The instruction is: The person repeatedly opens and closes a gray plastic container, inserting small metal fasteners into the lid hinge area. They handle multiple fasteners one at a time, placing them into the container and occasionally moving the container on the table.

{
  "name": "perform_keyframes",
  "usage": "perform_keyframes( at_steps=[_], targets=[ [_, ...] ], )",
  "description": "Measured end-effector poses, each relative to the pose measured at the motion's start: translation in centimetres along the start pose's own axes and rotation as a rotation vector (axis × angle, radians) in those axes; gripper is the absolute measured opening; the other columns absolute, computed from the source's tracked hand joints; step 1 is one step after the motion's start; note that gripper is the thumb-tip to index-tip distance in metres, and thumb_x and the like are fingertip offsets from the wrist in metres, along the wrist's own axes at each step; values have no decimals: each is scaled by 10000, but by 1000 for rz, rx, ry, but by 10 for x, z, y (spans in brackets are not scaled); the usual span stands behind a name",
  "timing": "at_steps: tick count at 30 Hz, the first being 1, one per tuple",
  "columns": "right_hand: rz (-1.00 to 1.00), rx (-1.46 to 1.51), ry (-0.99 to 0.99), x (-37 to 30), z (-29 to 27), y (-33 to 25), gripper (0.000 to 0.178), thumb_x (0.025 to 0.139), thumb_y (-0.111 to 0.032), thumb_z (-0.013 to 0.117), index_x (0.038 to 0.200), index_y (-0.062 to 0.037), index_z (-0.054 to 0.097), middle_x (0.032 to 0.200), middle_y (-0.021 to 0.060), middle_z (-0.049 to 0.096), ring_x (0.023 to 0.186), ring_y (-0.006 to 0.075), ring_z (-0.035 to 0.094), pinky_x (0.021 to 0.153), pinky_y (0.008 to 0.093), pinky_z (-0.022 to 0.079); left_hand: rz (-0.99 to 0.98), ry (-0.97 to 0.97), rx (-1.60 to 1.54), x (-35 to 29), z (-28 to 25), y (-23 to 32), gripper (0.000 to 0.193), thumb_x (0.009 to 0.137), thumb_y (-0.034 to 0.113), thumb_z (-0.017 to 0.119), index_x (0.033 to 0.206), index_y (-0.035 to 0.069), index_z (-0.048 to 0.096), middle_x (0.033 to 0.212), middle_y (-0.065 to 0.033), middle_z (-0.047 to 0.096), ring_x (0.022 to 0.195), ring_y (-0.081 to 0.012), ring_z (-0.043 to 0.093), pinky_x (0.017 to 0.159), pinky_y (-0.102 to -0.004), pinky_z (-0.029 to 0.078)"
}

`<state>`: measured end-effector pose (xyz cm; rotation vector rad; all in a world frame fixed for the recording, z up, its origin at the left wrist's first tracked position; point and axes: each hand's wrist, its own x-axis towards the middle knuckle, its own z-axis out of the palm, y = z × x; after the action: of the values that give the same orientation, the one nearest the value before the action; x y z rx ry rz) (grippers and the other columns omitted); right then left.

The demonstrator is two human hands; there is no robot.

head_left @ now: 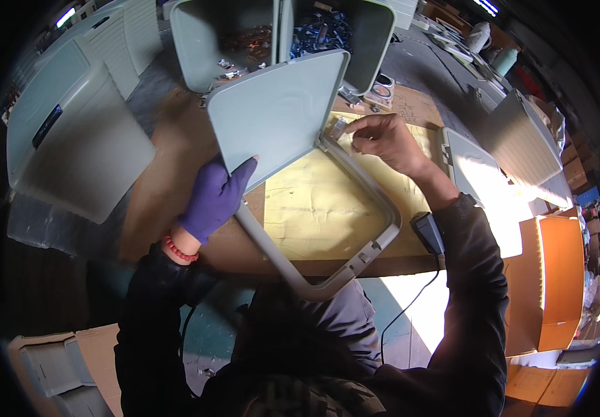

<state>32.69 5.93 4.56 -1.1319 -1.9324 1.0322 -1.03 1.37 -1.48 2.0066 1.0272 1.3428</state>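
Note:
My left hand point(213, 197), in a purple glove, grips the lower left edge of a pale grey-green lid panel point(276, 115), thumb on its face. The panel stands tilted up from a grey rectangular frame point(383, 201), which lies partly over the near table edge. My bare right hand point(390, 142) is by the corner where panel and frame meet, its fingers curled together. Next to its fingertips is a small shiny clear or metal piece point(338, 127). Whether the fingers hold anything is hidden.
Two open bins point(376, 42) with small metal parts stand at the back. A grey bin point(81, 146) is at left, another panel point(477, 167) at right. Yellow paper point(300, 208) covers the table's middle. A dark corded device point(427, 233) sits by my right forearm; cardboard boxes point(543, 285) stand lower right.

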Motion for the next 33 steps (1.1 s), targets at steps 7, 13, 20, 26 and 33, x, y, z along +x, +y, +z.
perform_keyframes(
  at_steps=[7,13,20,26,33],
  targets=[
    [-72,-281,214,26,43,14,92,836,-62,797,908,-17,760,872,21,715,702,77,583,647,244,487,0,-22,73,1,-2,7,286,1024,246,629,1047,-34,683,894,-215,718,788,-361,711,687,-378,533],
    [-120,-330,248,23,42,16,90,803,-96,790,874,-41,779,805,80,693,768,178,630,694,313,508,17,-10,117,2,-2,11,309,1021,272,623,1056,-29,688,917,-227,717,811,-393,708,689,-395,544],
    [-500,-725,322,28,45,17,89,748,-88,785,828,-55,761,858,97,689,878,292,622,793,355,524,34,4,129,1,0,9,293,1012,266,631,1054,-17,695,918,-221,719,811,-393,708,687,-401,546],
    [-632,-964,315,26,48,16,37,753,-94,740,785,-77,738,871,73,654,925,285,600,804,371,539,49,-4,150,1,0,5,257,1006,200,657,1081,-44,690,914,-238,708,783,-363,706,678,-372,522],
    [-637,-1081,228,21,52,16,70,753,-49,740,818,-34,720,936,81,672,914,298,609,769,399,544,36,-3,154,1,-1,8,276,1009,234,643,1051,-35,692,879,-234,704,758,-391,694,647,-396,519]
  ],
)
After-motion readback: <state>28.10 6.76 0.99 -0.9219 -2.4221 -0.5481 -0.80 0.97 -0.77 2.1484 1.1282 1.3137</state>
